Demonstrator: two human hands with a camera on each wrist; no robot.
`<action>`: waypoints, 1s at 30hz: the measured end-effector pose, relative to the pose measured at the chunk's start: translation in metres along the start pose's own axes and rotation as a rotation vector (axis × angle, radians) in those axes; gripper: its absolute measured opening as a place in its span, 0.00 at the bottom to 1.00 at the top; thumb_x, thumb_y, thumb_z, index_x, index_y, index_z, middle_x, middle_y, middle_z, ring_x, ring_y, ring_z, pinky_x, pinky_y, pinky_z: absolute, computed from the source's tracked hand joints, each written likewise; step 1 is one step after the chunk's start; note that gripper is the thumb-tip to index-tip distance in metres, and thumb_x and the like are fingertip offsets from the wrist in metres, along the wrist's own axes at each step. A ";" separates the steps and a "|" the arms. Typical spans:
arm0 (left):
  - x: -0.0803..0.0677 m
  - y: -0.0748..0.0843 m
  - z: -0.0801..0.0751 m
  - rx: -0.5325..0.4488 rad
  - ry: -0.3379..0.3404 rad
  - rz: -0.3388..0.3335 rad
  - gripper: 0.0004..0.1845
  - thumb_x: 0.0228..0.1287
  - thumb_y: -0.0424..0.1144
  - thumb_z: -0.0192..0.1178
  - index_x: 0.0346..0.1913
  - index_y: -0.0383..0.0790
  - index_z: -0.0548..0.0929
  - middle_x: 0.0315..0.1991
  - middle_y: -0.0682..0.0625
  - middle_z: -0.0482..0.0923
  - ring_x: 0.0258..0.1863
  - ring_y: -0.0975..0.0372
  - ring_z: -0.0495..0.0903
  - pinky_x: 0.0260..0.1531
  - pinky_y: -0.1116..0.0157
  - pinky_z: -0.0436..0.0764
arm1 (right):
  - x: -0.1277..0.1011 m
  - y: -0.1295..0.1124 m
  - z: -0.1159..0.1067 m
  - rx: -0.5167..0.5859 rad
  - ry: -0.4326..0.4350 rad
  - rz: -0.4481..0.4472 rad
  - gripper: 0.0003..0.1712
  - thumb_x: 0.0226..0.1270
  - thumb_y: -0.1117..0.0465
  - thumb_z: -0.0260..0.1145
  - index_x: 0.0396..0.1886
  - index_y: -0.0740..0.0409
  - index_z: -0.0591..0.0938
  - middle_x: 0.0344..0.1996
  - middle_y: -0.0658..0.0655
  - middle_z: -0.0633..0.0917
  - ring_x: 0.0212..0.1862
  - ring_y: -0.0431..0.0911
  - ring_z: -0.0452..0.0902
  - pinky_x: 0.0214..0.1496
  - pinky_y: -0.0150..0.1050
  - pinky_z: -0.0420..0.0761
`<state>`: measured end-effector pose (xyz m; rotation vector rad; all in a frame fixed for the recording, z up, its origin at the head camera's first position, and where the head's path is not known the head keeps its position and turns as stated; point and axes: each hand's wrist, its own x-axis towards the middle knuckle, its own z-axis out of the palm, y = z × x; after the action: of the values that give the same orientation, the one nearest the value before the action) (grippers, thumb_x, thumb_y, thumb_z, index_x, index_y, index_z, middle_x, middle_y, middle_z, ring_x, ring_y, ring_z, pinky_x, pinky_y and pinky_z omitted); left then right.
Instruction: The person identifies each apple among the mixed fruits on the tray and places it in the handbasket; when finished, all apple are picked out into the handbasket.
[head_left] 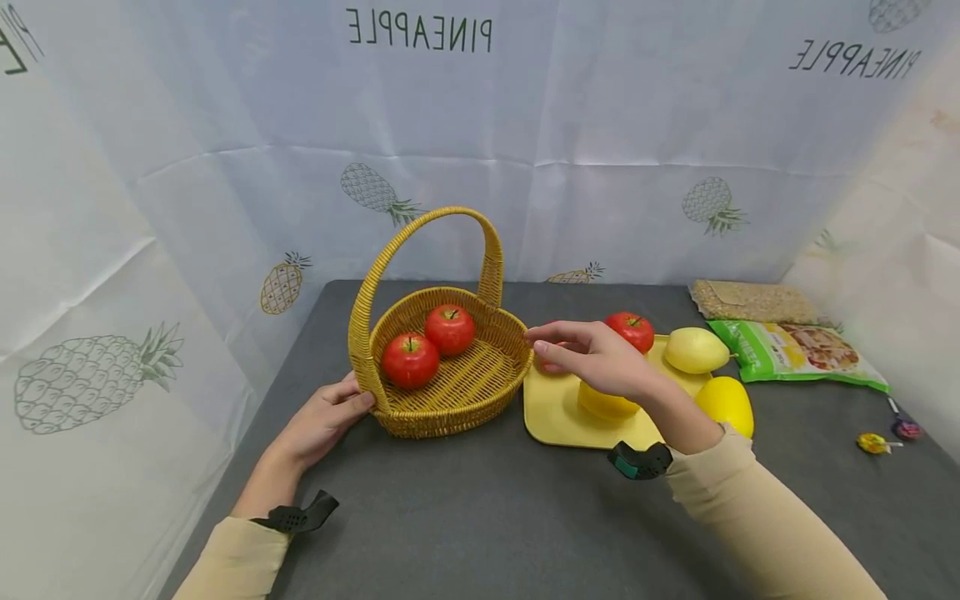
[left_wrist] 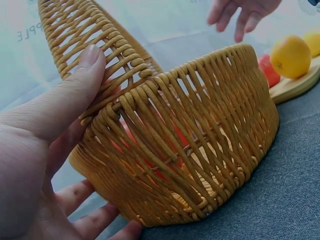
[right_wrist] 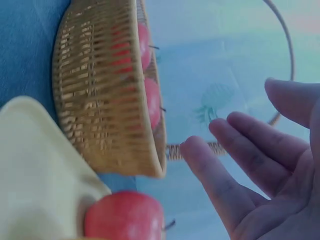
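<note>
- Wicker, woven and golden, the basket (head_left: 450, 367) stands on the grey table (head_left: 480, 517) left of centre, its arched handle upright; two red apples (head_left: 429, 346) already lie inside it, side by side.
- Judging by how things lie, the work looks partly done: two apples are in the basket, while a third red apple (head_left: 632, 330) and three yellow fruits wait on or beside the yellow tray (head_left: 555, 417), just to the basket's right.
- Of those yellow fruits, one (head_left: 604, 403) sits on the tray under the right wrist, a paler one (head_left: 694, 350) lies at the tray's far edge, and another (head_left: 726, 403) rests at its right rim.
- The left hand (head_left: 324, 421) grips the basket at the foot of the handle, thumb pressed on the weave and fingers curled round the wall, as the left wrist view shows.
- The right hand (head_left: 592, 357) hovers over the gap between basket rim and tray, fingers loosely spread and holding nothing.
- Further right lie a green snack packet (head_left: 798, 353), a bag of grain (head_left: 752, 301) and two wrapped lollipops (head_left: 888, 437); the packet's print is too small to read.
- The backdrop (head_left: 615, 117) carries pineapple drawings and the word "PINEAPPLE", printed mirror-reversed.
</note>
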<state>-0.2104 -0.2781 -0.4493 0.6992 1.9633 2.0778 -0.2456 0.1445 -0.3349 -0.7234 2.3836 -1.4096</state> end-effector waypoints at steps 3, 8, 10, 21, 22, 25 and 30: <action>-0.001 0.000 0.000 -0.002 0.002 -0.005 0.19 0.80 0.33 0.54 0.60 0.16 0.76 0.77 0.38 0.54 0.77 0.49 0.49 0.62 0.68 0.73 | -0.010 0.008 -0.008 0.016 0.055 0.015 0.25 0.78 0.47 0.64 0.66 0.56 0.81 0.60 0.59 0.83 0.59 0.56 0.81 0.61 0.48 0.79; 0.000 -0.001 0.000 -0.007 -0.002 -0.015 0.19 0.80 0.33 0.53 0.60 0.15 0.75 0.76 0.40 0.55 0.77 0.50 0.50 0.62 0.67 0.73 | -0.024 0.022 -0.020 0.075 0.161 -0.001 0.24 0.81 0.53 0.61 0.63 0.68 0.81 0.60 0.69 0.81 0.61 0.61 0.79 0.62 0.48 0.78; 0.002 -0.001 0.001 -0.007 -0.003 -0.016 0.20 0.81 0.33 0.54 0.60 0.15 0.74 0.76 0.41 0.56 0.76 0.52 0.51 0.62 0.67 0.73 | -0.029 0.027 -0.026 0.065 0.208 -0.013 0.23 0.81 0.54 0.60 0.62 0.68 0.81 0.61 0.68 0.80 0.61 0.59 0.78 0.60 0.43 0.79; 0.005 0.000 0.001 -0.021 -0.010 0.002 0.14 0.81 0.32 0.52 0.57 0.33 0.85 0.73 0.44 0.60 0.75 0.55 0.55 0.62 0.68 0.73 | -0.052 0.054 -0.050 -0.115 0.453 0.184 0.32 0.79 0.46 0.61 0.76 0.54 0.71 0.71 0.64 0.72 0.71 0.63 0.64 0.69 0.65 0.66; 0.004 0.000 0.001 -0.023 -0.011 0.003 0.14 0.81 0.32 0.52 0.58 0.34 0.85 0.73 0.44 0.60 0.75 0.55 0.55 0.62 0.68 0.73 | -0.051 0.058 -0.051 -0.114 0.466 0.203 0.33 0.79 0.47 0.61 0.77 0.54 0.69 0.73 0.64 0.70 0.73 0.64 0.62 0.69 0.66 0.64; 0.003 0.001 0.001 -0.019 -0.011 0.004 0.14 0.81 0.32 0.52 0.59 0.29 0.83 0.73 0.44 0.60 0.75 0.54 0.54 0.62 0.68 0.73 | -0.048 0.067 -0.055 -0.118 0.495 0.248 0.38 0.78 0.47 0.62 0.80 0.55 0.64 0.76 0.65 0.64 0.75 0.66 0.57 0.71 0.65 0.62; 0.000 0.003 0.000 -0.010 -0.002 0.003 0.15 0.81 0.33 0.52 0.59 0.25 0.81 0.74 0.44 0.59 0.75 0.55 0.54 0.62 0.69 0.73 | -0.040 0.084 -0.060 -0.115 0.497 0.300 0.47 0.76 0.44 0.64 0.84 0.54 0.54 0.79 0.65 0.57 0.77 0.68 0.52 0.71 0.65 0.61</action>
<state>-0.2094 -0.2781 -0.4468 0.7024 1.9502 2.0864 -0.2636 0.2446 -0.3797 -0.0187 2.8076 -1.4576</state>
